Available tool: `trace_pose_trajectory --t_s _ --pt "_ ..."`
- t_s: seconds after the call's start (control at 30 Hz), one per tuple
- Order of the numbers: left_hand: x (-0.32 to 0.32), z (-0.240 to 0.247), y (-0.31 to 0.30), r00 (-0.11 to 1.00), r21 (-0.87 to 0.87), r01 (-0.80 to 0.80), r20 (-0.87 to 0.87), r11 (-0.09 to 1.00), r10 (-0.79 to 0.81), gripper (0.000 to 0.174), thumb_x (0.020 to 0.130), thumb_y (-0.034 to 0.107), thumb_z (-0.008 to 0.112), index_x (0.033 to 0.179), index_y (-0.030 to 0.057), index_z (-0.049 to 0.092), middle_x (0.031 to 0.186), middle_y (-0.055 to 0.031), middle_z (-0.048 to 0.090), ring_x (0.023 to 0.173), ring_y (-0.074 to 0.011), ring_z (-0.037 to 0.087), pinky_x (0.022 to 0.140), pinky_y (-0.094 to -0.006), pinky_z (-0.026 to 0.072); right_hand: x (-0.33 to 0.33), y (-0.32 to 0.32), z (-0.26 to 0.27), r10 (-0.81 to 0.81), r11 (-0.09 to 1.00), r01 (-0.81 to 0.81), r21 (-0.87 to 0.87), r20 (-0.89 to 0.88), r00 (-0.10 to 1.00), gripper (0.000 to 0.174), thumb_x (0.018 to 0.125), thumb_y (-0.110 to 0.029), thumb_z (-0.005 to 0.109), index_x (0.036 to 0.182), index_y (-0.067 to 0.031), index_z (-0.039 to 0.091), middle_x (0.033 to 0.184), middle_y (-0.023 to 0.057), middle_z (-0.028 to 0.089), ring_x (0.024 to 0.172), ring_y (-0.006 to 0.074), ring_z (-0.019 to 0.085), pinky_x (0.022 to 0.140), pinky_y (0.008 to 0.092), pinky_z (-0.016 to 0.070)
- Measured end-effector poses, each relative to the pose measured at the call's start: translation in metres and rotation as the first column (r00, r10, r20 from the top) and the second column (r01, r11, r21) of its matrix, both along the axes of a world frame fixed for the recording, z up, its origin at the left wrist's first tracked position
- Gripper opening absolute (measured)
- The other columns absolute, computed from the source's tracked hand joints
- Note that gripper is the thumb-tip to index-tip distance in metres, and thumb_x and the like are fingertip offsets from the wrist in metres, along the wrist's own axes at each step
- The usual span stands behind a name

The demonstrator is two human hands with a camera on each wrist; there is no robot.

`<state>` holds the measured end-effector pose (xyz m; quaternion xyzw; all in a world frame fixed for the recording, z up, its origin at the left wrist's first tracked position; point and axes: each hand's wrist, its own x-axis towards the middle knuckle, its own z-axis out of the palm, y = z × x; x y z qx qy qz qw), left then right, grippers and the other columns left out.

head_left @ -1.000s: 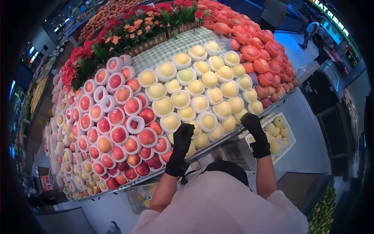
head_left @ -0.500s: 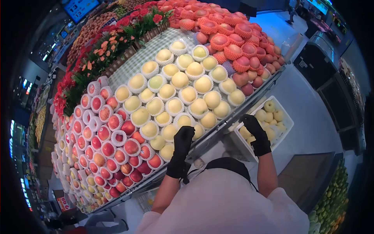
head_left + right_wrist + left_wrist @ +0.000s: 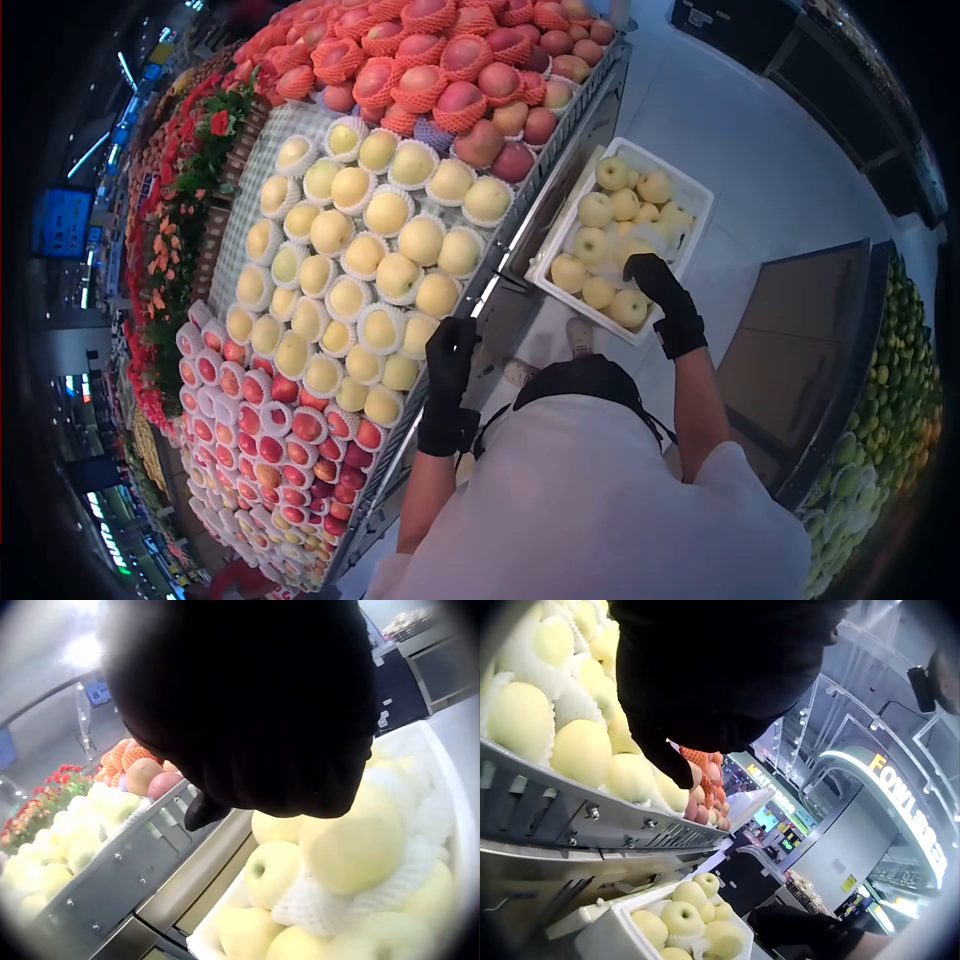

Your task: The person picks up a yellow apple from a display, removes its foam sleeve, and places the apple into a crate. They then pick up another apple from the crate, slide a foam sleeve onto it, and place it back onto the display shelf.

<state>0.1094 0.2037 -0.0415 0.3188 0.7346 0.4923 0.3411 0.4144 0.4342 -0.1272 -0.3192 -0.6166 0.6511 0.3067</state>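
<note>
My black-gloved right hand (image 3: 662, 292) (image 3: 247, 712) is over the near right part of a white box (image 3: 707, 215) of pale yellow fruit (image 3: 628, 308). Its thumb stands apart from the fingers in the right wrist view, where a large yellow fruit (image 3: 352, 844) shows just below them; whether they touch is unclear. No fruit shows in its grasp. By the display's front edge hangs my gloved left hand (image 3: 450, 370) (image 3: 720, 682), loosely bent with nothing visible in it, beside rows of yellow fruit (image 3: 380, 327) in white foam nets.
The slanted display has a metal front rail (image 3: 490, 285). Red apples (image 3: 285, 388) lie at its near left, fruit in orange nets (image 3: 420, 88) at the far end, flowers (image 3: 220, 122) behind. A dark-topped stand (image 3: 795, 340) and green produce (image 3: 890, 360) are at the right.
The head view has turned right, bringing the white box nearer the centre. My right hand has moved from the box's near edge to above its fruit. My left hand stays by the display's edge.
</note>
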Motion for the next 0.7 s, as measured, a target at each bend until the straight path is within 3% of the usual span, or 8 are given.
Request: trace_pose_trajectory --t_s 0.1,0.2,0.3,0.37,0.47,0.57,0.7 --pt "0.013 0.002 0.017 1.000 0.011 0.006 0.020 1.000 -0.006 0.021 0.097 0.019 0.061 0.086 0.0011 0.060 0.071 0.0006 0.053 0.068 -0.0081 0.053 0.062 -0.0266 0.0443 0.010 -0.006 0.025 -0.219 0.963 0.198 -0.181 -0.101 0.971 0.015 0.091 -0.015 0.054 0.098 -0.0041 0.062 0.106 0.0085 0.058 0.103 0.0213 0.054 0.091 0.0335 0.0423" --pt "0.022 0.003 0.031 0.995 -0.007 -0.024 0.094 1.000 0.024 0.024 0.096 0.022 0.063 0.084 0.0022 0.060 0.068 0.0005 0.053 0.066 -0.0075 0.052 0.061 -0.0257 0.0429 0.018 0.025 0.025 -0.160 0.983 0.166 0.081 -0.070 0.985 0.013 0.091 -0.016 0.054 0.092 -0.0060 0.063 0.096 0.0060 0.061 0.095 0.0195 0.056 0.086 0.0355 0.0442" --pt "0.028 0.006 0.039 0.999 -0.060 -0.002 0.047 0.998 0.005 0.024 0.096 0.022 0.063 0.083 0.0020 0.060 0.067 -0.0006 0.057 0.065 -0.0076 0.053 0.060 -0.0253 0.0430 0.028 0.064 0.014 -0.128 0.953 0.116 0.280 0.025 0.991 0.015 0.091 -0.015 0.053 0.091 -0.0046 0.064 0.085 0.0055 0.061 0.081 0.0184 0.058 0.076 0.0347 0.0472" --pt "0.034 0.001 0.043 1.000 -0.059 -0.020 0.021 0.998 0.022 0.025 0.096 0.021 0.063 0.080 0.0019 0.061 0.066 -0.0019 0.059 0.060 -0.0076 0.053 0.056 -0.0241 0.0421 0.049 0.106 -0.057 -0.063 0.988 0.033 0.151 0.195 0.979 0.015 0.091 -0.013 0.054 0.093 -0.0030 0.064 0.082 0.0062 0.061 0.076 0.0179 0.057 0.072 0.0336 0.0483" --pt "0.040 0.009 0.047 0.992 -0.079 -0.074 0.093 0.994 0.081 0.024 0.095 0.020 0.064 0.079 0.0019 0.061 0.065 -0.0011 0.058 0.055 -0.0062 0.051 0.051 -0.0221 0.0399 0.044 0.115 -0.058 -0.191 0.978 0.136 0.161 0.410 0.892 0.013 0.094 -0.014 0.055 0.096 -0.0052 0.064 0.083 0.0030 0.062 0.072 0.0134 0.059 0.066 0.0314 0.0493" --pt "0.045 0.008 0.045 0.996 -0.121 -0.088 0.013 0.989 0.091 0.030 0.098 0.021 0.059 0.073 0.0031 0.057 0.060 0.0002 0.053 0.052 -0.0068 0.048 0.049 -0.0238 0.0388 0.049 0.130 -0.084 -0.169 0.949 0.077 0.307 0.285 0.943 0.011 0.092 -0.012 0.057 0.092 -0.0037 0.064 0.080 0.0043 0.062 0.073 0.0150 0.059 0.067 0.0319 0.0493" --pt "0.050 0.012 0.047 0.991 -0.111 -0.129 0.006 0.985 0.130 0.024 0.097 0.019 0.060 0.079 0.0028 0.059 0.063 0.0002 0.054 0.054 -0.0062 0.048 0.050 -0.0226 0.0381 0.043 0.147 -0.092 -0.097 0.934 -0.027 0.356 0.326 0.940 0.011 0.090 -0.014 0.061 0.089 -0.0033 0.063 0.080 0.0053 0.063 0.075 0.0184 0.061 0.067 0.0332 0.0495"
